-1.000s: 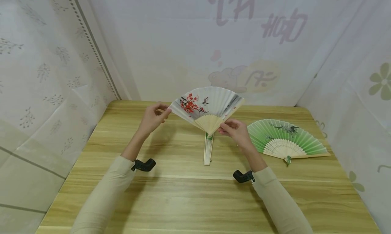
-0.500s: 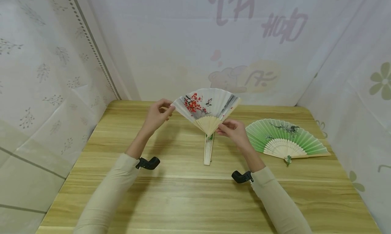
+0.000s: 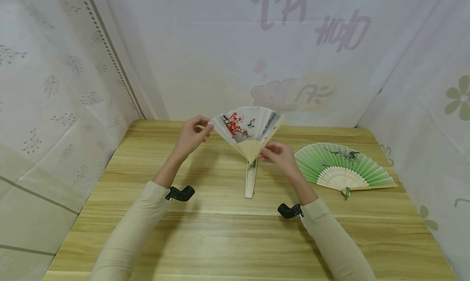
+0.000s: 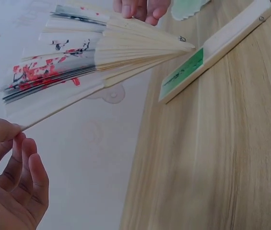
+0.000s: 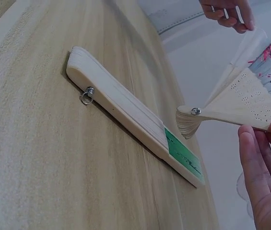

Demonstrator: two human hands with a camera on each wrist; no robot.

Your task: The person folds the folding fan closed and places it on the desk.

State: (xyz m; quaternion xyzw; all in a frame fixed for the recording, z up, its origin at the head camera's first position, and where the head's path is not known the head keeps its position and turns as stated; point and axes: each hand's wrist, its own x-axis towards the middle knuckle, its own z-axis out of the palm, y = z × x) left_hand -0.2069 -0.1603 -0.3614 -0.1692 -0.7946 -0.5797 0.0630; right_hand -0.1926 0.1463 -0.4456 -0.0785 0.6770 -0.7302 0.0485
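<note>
A white folding fan (image 3: pixel 253 124) with red blossoms and a small bird is held up, partly spread, above the table. My left hand (image 3: pixel 192 136) pinches its upper left corner between thumb and finger, as the left wrist view also shows at the fan's outer edge (image 4: pixel 53 108). Lower on the opposite side, my right hand (image 3: pixel 280 158) pinches the right outer rib near the wooden sticks (image 5: pixel 243 98). Beneath the raised fan lies a closed folding fan (image 3: pixel 250 183) with pale ribs and a green end. In the right wrist view a metal ring (image 5: pixel 87 95) shows at its pivot.
To the right, a green folding fan (image 3: pixel 345 164) lies spread on the wooden table (image 3: pixel 220 244), its green tassel (image 3: pixel 346 193) toward me. Patterned cloth (image 3: pixel 220 48) hangs behind the table and along both sides.
The white fan has narrowed. My left hand has moved inward to the right with its corner, and my right hand has shifted slightly left. Both other fans have stayed put.
</note>
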